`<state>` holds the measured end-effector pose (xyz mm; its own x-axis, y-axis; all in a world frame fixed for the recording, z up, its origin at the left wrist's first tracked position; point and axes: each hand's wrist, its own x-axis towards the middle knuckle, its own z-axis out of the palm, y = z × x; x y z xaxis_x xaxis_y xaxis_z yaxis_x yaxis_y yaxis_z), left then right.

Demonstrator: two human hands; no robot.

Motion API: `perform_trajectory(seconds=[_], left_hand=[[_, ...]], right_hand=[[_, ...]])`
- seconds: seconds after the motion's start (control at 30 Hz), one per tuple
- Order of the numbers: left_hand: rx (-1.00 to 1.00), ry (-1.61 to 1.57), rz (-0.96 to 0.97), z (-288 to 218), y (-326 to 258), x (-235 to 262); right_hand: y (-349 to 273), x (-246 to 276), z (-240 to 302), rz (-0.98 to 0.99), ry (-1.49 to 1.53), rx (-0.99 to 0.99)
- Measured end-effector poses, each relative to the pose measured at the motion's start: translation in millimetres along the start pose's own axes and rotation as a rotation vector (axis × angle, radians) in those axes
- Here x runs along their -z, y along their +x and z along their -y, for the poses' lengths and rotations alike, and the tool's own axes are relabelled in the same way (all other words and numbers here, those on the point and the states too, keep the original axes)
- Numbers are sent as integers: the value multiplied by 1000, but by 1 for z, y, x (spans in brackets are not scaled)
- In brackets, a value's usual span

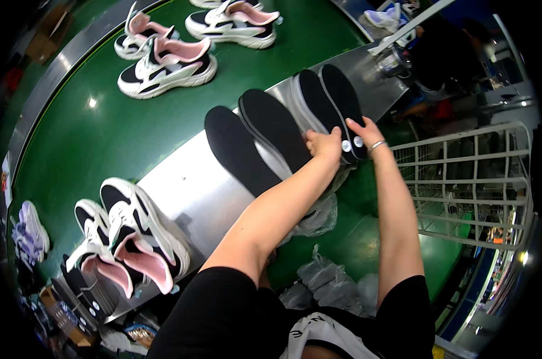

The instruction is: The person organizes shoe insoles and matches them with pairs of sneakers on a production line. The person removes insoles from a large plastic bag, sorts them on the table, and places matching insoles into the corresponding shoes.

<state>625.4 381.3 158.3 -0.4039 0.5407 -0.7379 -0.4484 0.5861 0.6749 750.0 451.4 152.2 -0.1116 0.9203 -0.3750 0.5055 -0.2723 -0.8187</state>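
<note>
My left hand [326,145] is closed on the heel end of a stack of black insoles [314,99], its thumb lying over the top one. Against the neighbouring insole stack [341,90], my right hand [367,132] grips the outer side near the heel, thumb on top. Both stacks lie side by side on the metal shelf, with round white stickers at their heels. To the left, another pair of black insole stacks [230,143] rests on the shelf, partly covered by my left forearm.
White, black and pink sneakers [168,67] stand on the green belt [91,128]; another sneaker pair [133,230] sits on the metal shelf [184,179]. A wire basket [462,158] is at my right. Plastic-wrapped bundles [330,281] lie below my arms. Someone in dark clothing [441,54] is at far right.
</note>
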Motion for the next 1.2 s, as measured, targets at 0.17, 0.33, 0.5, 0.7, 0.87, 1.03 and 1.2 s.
perform_trajectory(seconds=[0.17,0.33,0.5,0.7,0.87,1.03,1.2], left_hand=[[-35,-48,241,0,-7,9],[-457,-443,456,2,-52,87],[-569,-383,130,23,-99,224],[-328,-319,-3,92,-88,299],[-229,-314,-1,108,-100,309],[-424,376,-242,148,-149,300],[-745,1174,344,210,-165,293]], right_hand=[[-38,5,9,132,552,-290],[-99,-17,51,270,819,52],[-155,-109,89,639,653,50],[-180,-224,39,347,-202,318],[-227,-220,35,119,-441,363],[-289,-189,-44,-74,-126,765],[-341,-198,-201,237,-63,116]])
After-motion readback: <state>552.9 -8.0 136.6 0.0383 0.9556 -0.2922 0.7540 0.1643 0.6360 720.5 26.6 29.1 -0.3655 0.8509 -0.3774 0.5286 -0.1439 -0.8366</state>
